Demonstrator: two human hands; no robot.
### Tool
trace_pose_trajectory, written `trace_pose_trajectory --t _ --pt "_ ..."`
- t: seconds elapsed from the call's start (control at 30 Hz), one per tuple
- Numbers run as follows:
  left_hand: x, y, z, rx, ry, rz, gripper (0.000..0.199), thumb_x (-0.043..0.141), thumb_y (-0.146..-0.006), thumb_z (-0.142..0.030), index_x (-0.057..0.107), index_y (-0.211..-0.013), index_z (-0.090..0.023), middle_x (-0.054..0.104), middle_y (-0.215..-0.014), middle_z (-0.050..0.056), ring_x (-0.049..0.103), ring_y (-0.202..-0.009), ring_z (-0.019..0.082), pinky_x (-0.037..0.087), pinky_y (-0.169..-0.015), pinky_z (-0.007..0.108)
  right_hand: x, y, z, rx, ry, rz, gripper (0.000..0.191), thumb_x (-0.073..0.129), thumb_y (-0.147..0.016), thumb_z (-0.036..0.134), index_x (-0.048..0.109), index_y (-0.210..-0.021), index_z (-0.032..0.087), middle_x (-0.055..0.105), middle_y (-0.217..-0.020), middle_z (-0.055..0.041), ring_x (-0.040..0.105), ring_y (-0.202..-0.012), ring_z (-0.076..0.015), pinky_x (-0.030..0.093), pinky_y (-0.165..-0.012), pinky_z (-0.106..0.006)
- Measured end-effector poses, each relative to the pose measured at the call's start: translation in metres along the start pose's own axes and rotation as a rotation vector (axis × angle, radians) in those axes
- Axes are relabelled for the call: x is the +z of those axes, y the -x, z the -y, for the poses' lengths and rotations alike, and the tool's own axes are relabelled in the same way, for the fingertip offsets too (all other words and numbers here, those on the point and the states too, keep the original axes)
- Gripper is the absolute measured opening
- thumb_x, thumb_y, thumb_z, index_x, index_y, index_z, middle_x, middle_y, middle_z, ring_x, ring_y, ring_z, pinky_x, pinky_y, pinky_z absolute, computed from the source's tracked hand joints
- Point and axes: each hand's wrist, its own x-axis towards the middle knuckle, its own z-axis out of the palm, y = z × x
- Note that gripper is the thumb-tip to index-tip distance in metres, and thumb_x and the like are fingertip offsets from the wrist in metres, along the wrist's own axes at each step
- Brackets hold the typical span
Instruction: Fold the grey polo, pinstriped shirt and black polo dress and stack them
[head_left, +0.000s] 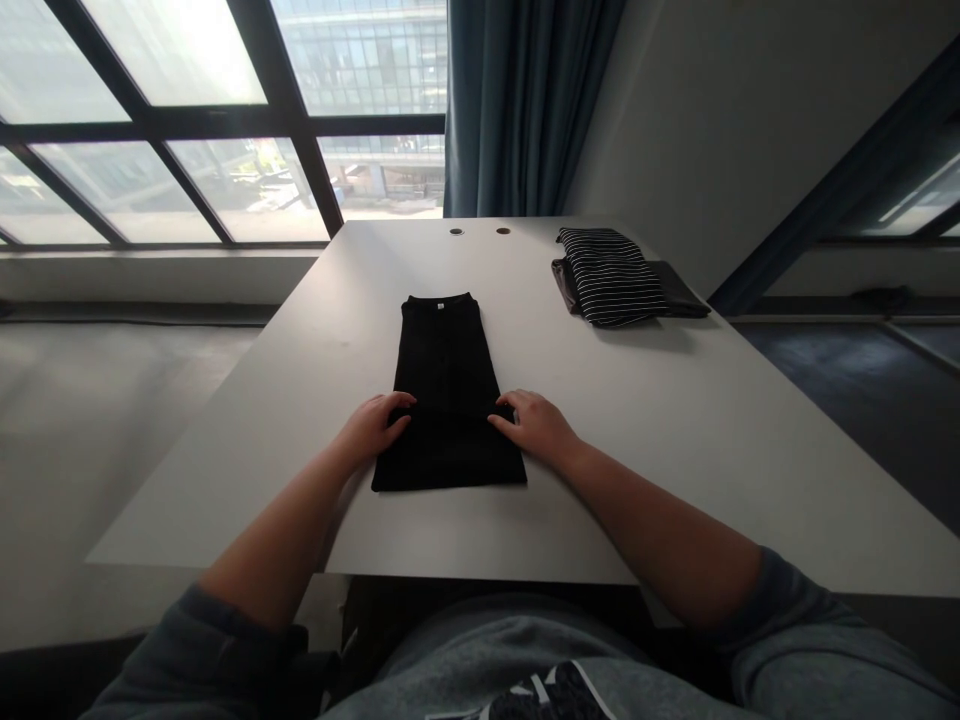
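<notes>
A black garment with a waistband and a small pale label lies flat on the white table, its waistband at the far end and its wider edge towards me. Whether it is a skirt or folded trousers I cannot tell. My left hand grips its left side, a little below the middle, thumb and fingers on the cloth. At the same height on the right side, my right hand holds the other edge in the same way. A faint crease runs across the cloth between the two hands.
Folded clothes lie at the table's back right: a black-and-white striped piece over dark grey cloth. Two round cable holes sit near the far edge of the table. Behind it hang a blue curtain and windows.
</notes>
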Motion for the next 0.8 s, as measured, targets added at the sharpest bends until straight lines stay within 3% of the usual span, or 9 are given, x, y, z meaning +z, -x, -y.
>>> trace_pose_trajectory --t 0.1,0.23,0.43,0.53,0.63,0.73,0.8 --pt "-0.003 -0.007 -0.007 0.049 -0.050 0.061 0.043 0.063 -0.092 -0.044 0.066 -0.130 -0.025 0.074 -0.129 0.009 0.068 -0.119 0.031 0.050 -0.108 0.049 0.003 -0.006 0.000 -0.090 0.017 -0.006 0.028 0.075 -0.094 0.040 0.072 -0.110 0.017 0.073 -0.110 -0.0105 0.064 -0.107 -0.0278 0.049 -0.095 -0.040" --pt "0.002 -0.022 -0.015 0.051 -0.038 0.118 0.034 0.060 -0.095 -0.040 0.070 -0.124 -0.027 0.077 -0.124 0.006 0.071 -0.113 0.030 0.053 -0.104 0.046 0.007 -0.018 0.000 -0.103 -0.012 0.033 0.005 0.070 -0.094 0.021 0.073 -0.096 0.019 0.073 -0.100 -0.0079 0.063 -0.101 -0.0247 0.049 -0.091 -0.036" --pt "0.017 -0.027 -0.013 0.140 -0.135 0.021 0.029 0.053 -0.101 -0.033 0.071 -0.121 -0.025 0.074 -0.123 0.008 0.067 -0.117 0.028 0.051 -0.106 0.047 0.012 -0.025 -0.003 0.010 -0.077 -0.012 0.009 0.069 -0.094 0.020 0.071 -0.103 0.018 0.071 -0.096 -0.0061 0.063 -0.093 -0.0225 0.049 -0.085 -0.034" --pt "0.011 -0.020 -0.024 0.192 -0.212 -0.033 0.031 0.054 -0.102 -0.033 0.071 -0.127 -0.026 0.070 -0.134 0.009 0.061 -0.127 0.030 0.047 -0.111 0.050 0.007 -0.019 0.005 -0.103 0.037 -0.113 0.015 0.066 -0.097 0.021 0.071 -0.110 0.017 0.069 -0.113 -0.0129 0.060 -0.106 -0.0277 0.049 -0.096 -0.041" --pt "0.005 -0.009 -0.042 0.260 -0.198 0.022 0.037 0.053 -0.104 -0.039 0.068 -0.137 -0.029 0.065 -0.145 0.008 0.058 -0.135 0.029 0.044 -0.116 0.050 0.001 -0.009 0.017 -0.284 0.072 -0.162 0.023 0.055 -0.102 0.018 0.074 -0.116 0.019 0.069 -0.124 -0.0139 0.060 -0.116 -0.0292 0.047 -0.104 -0.045" --pt "0.012 0.008 -0.052 0.302 -0.209 0.076 0.050 0.051 -0.105 -0.046 0.057 -0.151 -0.029 0.055 -0.159 0.008 0.050 -0.146 0.030 0.040 -0.121 0.050 0.002 0.001 0.022 -0.470 0.061 -0.063 0.031 0.051 -0.103 0.015 0.076 -0.120 0.021 0.072 -0.130 -0.0116 0.061 -0.126 -0.0280 0.043 -0.115 -0.048" --pt "0.023 0.020 -0.049 0.319 -0.244 0.096 0.059 0.051 -0.105 -0.048 0.047 -0.160 -0.026 0.046 -0.166 0.010 0.040 -0.154 0.032 0.035 -0.125 0.052 0.008 0.006 0.019 -0.493 0.075 0.043 0.036 0.054 -0.103 0.020 0.070 -0.135 0.019 0.066 -0.143 -0.0135 0.058 -0.135 -0.0296 0.038 -0.121 -0.052"
